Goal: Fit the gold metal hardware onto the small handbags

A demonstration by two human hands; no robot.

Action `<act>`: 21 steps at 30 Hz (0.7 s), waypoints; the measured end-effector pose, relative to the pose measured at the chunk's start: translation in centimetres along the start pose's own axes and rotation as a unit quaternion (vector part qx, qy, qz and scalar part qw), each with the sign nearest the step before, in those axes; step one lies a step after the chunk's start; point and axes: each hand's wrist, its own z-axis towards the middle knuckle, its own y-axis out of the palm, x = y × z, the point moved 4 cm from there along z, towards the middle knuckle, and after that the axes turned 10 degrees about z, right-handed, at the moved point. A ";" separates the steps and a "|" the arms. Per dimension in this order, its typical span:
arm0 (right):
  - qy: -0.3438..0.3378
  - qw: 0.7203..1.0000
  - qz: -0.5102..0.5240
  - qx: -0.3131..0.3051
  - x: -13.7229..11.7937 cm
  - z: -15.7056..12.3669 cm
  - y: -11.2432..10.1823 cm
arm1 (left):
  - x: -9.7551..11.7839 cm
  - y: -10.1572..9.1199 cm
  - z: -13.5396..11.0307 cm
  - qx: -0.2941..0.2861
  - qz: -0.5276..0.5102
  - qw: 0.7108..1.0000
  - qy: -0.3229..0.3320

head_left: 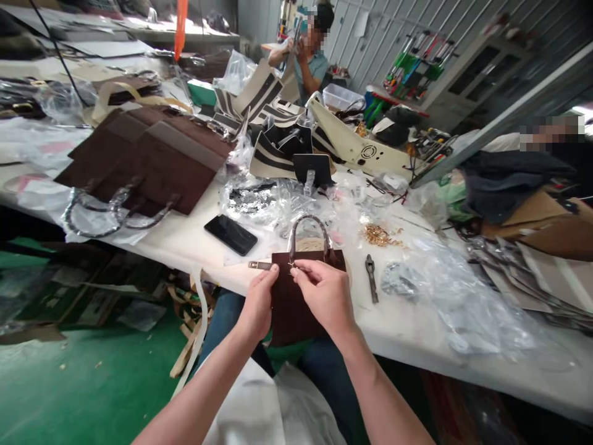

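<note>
A small dark brown handbag (296, 315) stands upright at the table's front edge, partly over my lap, its curved handle (309, 224) wrapped in clear film. My left hand (260, 301) is closed on the bag's left edge, thumb on the front. Beside that thumb, a short brown strap tab (259, 266) with a metal piece sticks out to the left. My right hand (327, 293) is closed in a pinch at the foot of the handle, on a small shiny metal fitting (292, 264). The fingertips partly hide the fitting.
A black phone (230, 234) lies left of the bag. Pliers (371, 278), gold-coloured hardware (378, 235) and plastic film (467, 303) lie to the right. Larger brown bags (152, 154) cover the left side. Across the table a person (311, 68) holds up a panel.
</note>
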 end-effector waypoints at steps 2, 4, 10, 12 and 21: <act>0.000 1.000 -0.001 -0.008 0.1 0.4 0.5 | 0.3 0.2 -0.3 -0.010 0.001 1.000 0.003; 0.001 1.000 -0.003 -0.017 0.1 0.7 0.8 | 0.6 0.4 -0.7 -0.022 -0.004 1.000 0.002; -0.037 0.997 -0.051 -0.032 -1.3 1.2 1.0 | 0.8 0.6 -1.2 -0.016 -0.002 0.999 0.031; -0.031 0.997 -0.055 -0.036 -1.4 1.3 1.0 | 0.6 0.6 -1.2 -0.006 0.003 0.999 0.042; 0.048 0.990 -0.117 -0.069 -1.2 1.5 1.6 | -1.6 0.5 -1.4 0.065 0.043 0.994 0.072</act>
